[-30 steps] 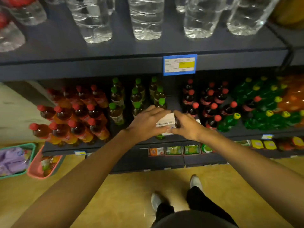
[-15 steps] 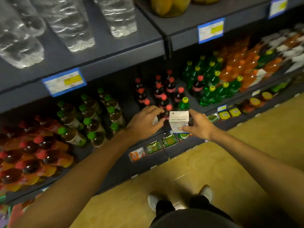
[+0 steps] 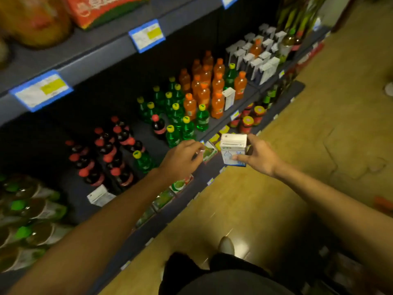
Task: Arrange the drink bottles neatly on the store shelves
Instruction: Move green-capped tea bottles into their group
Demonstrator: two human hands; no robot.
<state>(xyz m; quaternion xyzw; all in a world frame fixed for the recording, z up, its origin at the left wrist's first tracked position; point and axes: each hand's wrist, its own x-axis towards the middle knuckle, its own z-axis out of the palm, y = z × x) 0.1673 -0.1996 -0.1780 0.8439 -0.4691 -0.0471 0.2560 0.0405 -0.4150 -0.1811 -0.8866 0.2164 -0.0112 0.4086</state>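
Observation:
My right hand (image 3: 258,155) grips a white drink carton (image 3: 233,149) with blue print, upright, in front of the shelf edge (image 3: 214,124). My left hand (image 3: 182,157) hovers just left of it with fingers loosely curled and holds nothing. On the shelf stand dark cola bottles with red caps (image 3: 110,152), green bottles with yellow caps (image 3: 176,118) and orange bottles (image 3: 204,86). One white carton (image 3: 229,97) stands among the orange bottles. Another white carton (image 3: 100,195) lies on the shelf near my left forearm.
White cartons (image 3: 257,58) fill the shelf's far right end. Green-capped bottles (image 3: 23,211) crowd the left. Small juice packs (image 3: 178,185) and jars (image 3: 246,124) line the lower shelf. Blue price tags (image 3: 146,35) hang on the upper shelf edge. Yellow floor (image 3: 297,145) lies to the right.
The view has swung right along the shelf. My right hand has carried the white carton along, and my left hand has let go of it and moved a little apart.

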